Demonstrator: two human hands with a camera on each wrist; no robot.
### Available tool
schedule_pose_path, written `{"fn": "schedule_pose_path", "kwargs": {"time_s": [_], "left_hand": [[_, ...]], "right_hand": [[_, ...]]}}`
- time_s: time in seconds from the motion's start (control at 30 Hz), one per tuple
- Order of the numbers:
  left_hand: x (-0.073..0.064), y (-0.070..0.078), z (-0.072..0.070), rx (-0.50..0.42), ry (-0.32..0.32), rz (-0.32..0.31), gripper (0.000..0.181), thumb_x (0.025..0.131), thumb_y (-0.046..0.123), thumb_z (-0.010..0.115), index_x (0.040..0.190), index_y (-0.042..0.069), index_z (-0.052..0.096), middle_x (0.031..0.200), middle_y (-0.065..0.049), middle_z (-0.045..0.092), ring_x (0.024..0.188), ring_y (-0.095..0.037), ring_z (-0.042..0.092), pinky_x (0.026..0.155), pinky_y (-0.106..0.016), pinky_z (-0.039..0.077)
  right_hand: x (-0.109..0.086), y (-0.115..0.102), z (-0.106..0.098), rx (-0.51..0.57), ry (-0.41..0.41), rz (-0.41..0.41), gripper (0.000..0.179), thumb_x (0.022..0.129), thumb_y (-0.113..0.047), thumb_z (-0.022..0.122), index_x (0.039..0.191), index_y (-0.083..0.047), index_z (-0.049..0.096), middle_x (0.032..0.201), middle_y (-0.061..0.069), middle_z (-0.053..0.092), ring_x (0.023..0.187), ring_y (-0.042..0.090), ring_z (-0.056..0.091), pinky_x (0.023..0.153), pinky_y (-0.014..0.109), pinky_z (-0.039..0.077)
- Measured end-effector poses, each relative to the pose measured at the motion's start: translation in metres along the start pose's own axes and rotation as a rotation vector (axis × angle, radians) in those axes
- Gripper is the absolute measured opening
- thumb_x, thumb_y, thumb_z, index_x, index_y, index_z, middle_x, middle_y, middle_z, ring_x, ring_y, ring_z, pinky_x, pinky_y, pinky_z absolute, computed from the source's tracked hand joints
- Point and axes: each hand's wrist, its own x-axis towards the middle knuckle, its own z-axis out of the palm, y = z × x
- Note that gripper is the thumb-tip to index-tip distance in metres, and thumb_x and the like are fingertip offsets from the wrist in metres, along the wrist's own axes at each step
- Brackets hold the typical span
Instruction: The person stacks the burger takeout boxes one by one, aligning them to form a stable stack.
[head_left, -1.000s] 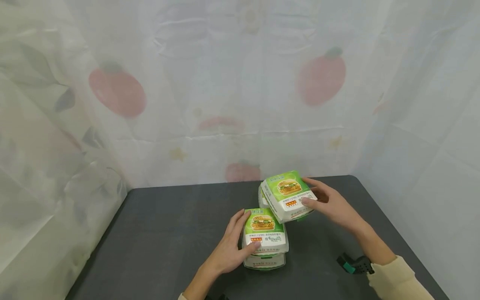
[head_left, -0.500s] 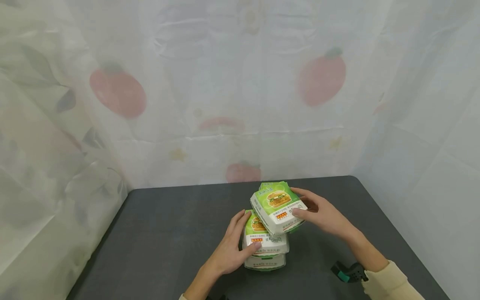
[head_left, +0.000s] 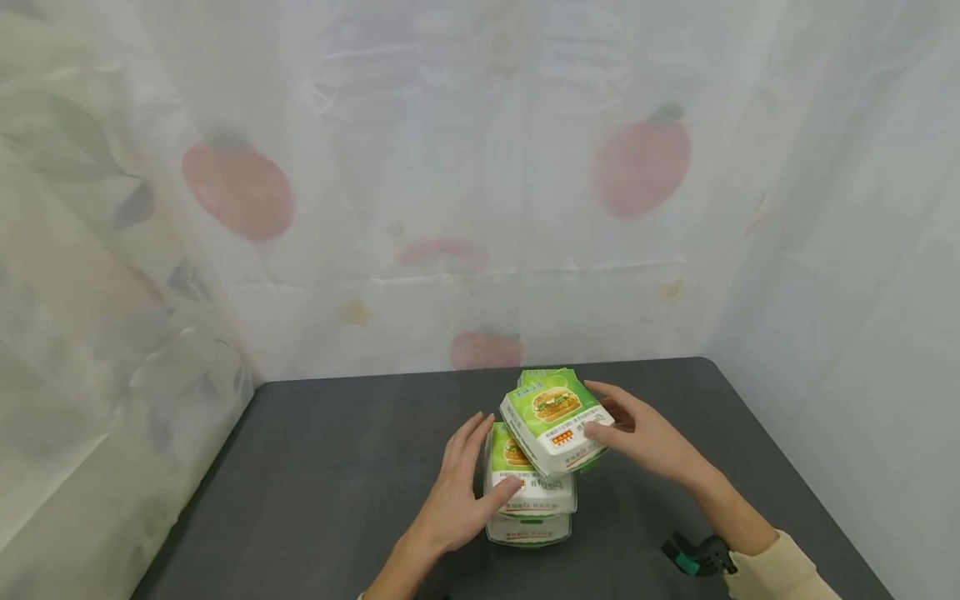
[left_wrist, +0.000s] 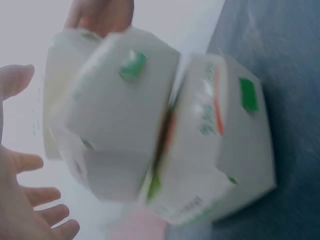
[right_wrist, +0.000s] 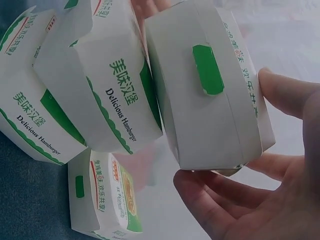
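My right hand (head_left: 648, 433) grips a green-and-white hamburger box (head_left: 557, 421) between thumb and fingers. That box sits askew at the top of a stack, overlapping the middle hamburger box (head_left: 543, 497); in the right wrist view its edge meets the middle box (right_wrist: 110, 95). Lowest is another hamburger box (head_left: 528, 531), resting on the dark table. Beside the stack, my left hand (head_left: 457, 500) has its fingers spread; the left wrist view shows the fingers (left_wrist: 42, 195) apart from the boxes. One more hamburger box (head_left: 536, 376) stands behind, mostly hidden.
The dark table (head_left: 337, 483) extends left and right of the stack. A pale printed curtain (head_left: 435, 167) hangs behind the table's far edge and along both sides. A black wrist device (head_left: 701, 554) is on my right forearm.
My right hand has brought its hamburger box left and nearer, from above the rear box onto the stack. My left hand has loosened, its fingers lifting away from the middle box.
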Motion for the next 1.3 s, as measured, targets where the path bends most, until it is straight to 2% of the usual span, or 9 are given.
{"fn": "schedule_pose_path", "kwargs": {"time_s": [0.13, 0.23, 0.37, 0.63, 0.93, 1.03, 1.13, 1.3], "left_hand": [[0.005, 0.022, 0.001, 0.017, 0.050, 0.038, 0.085, 0.091, 0.056, 0.070, 0.161, 0.025, 0.031, 0.164, 0.005, 0.024, 0.149, -0.025, 0.024, 0.104, -0.065, 0.036], [0.011, 0.036, 0.003, 0.034, 0.049, 0.064, 0.089, 0.090, 0.060, 0.070, 0.160, 0.020, 0.034, 0.161, 0.004, 0.029, 0.146, -0.024, 0.029, 0.103, -0.060, 0.040], [0.016, 0.044, 0.008, 0.049, 0.033, 0.061, 0.093, 0.089, 0.064, 0.069, 0.160, 0.016, 0.034, 0.161, 0.001, 0.031, 0.143, -0.025, 0.034, 0.101, -0.055, 0.044], [0.021, 0.043, 0.009, -0.013, 0.042, 0.054, 0.096, 0.088, 0.059, 0.072, 0.161, 0.012, 0.030, 0.162, -0.002, 0.027, 0.140, -0.025, 0.038, 0.100, -0.052, 0.044], [0.025, 0.038, -0.008, -0.145, 0.066, 0.073, 0.088, 0.092, 0.047, 0.074, 0.161, 0.017, 0.029, 0.162, 0.002, 0.027, 0.142, -0.020, 0.037, 0.106, -0.055, 0.040], [0.025, 0.035, -0.015, -0.166, 0.055, 0.093, 0.085, 0.093, 0.043, 0.075, 0.161, 0.019, 0.031, 0.162, 0.003, 0.027, 0.141, -0.020, 0.039, 0.110, -0.057, 0.036], [0.023, 0.031, -0.020, -0.172, 0.046, 0.119, 0.081, 0.094, 0.039, 0.074, 0.160, 0.019, 0.031, 0.163, 0.001, 0.027, 0.140, -0.020, 0.042, 0.109, -0.058, 0.037], [0.019, 0.025, -0.022, -0.169, 0.029, 0.138, 0.079, 0.095, 0.036, 0.073, 0.160, 0.021, 0.032, 0.162, 0.000, 0.029, 0.138, -0.018, 0.045, 0.108, -0.056, 0.038]], "right_hand": [[-0.002, -0.001, -0.001, -0.026, 0.031, 0.006, 0.069, 0.101, -0.031, 0.066, 0.158, -0.010, 0.034, 0.135, 0.019, 0.054, 0.114, 0.030, 0.060, 0.087, 0.045, 0.051], [-0.003, -0.001, -0.003, -0.029, 0.043, -0.002, 0.070, 0.100, -0.030, 0.067, 0.158, -0.008, 0.035, 0.136, 0.018, 0.054, 0.113, 0.030, 0.060, 0.086, 0.044, 0.052], [-0.005, 0.001, -0.003, -0.011, 0.037, -0.021, 0.069, 0.100, -0.027, 0.067, 0.157, -0.006, 0.035, 0.136, 0.017, 0.055, 0.114, 0.030, 0.059, 0.084, 0.040, 0.054], [-0.010, -0.003, 0.005, 0.055, 0.037, -0.070, 0.068, 0.099, -0.022, 0.069, 0.157, -0.007, 0.036, 0.142, 0.018, 0.051, 0.122, 0.037, 0.056, 0.088, 0.035, 0.054], [-0.014, -0.013, 0.023, 0.123, 0.070, -0.130, 0.073, 0.097, -0.016, 0.072, 0.157, -0.005, 0.033, 0.143, 0.021, 0.047, 0.123, 0.042, 0.054, 0.090, 0.034, 0.054], [-0.015, -0.014, 0.028, 0.126, 0.093, -0.159, 0.072, 0.097, -0.014, 0.072, 0.156, -0.005, 0.034, 0.147, 0.019, 0.044, 0.127, 0.038, 0.051, 0.095, 0.033, 0.052], [-0.017, -0.013, 0.033, 0.114, 0.111, -0.185, 0.071, 0.097, -0.014, 0.072, 0.156, -0.007, 0.034, 0.152, 0.016, 0.040, 0.129, 0.028, 0.050, 0.098, 0.032, 0.050], [-0.020, -0.011, 0.040, 0.106, 0.120, -0.186, 0.073, 0.096, -0.015, 0.073, 0.158, -0.011, 0.033, 0.157, 0.012, 0.035, 0.130, 0.020, 0.050, 0.099, 0.030, 0.049]]}}
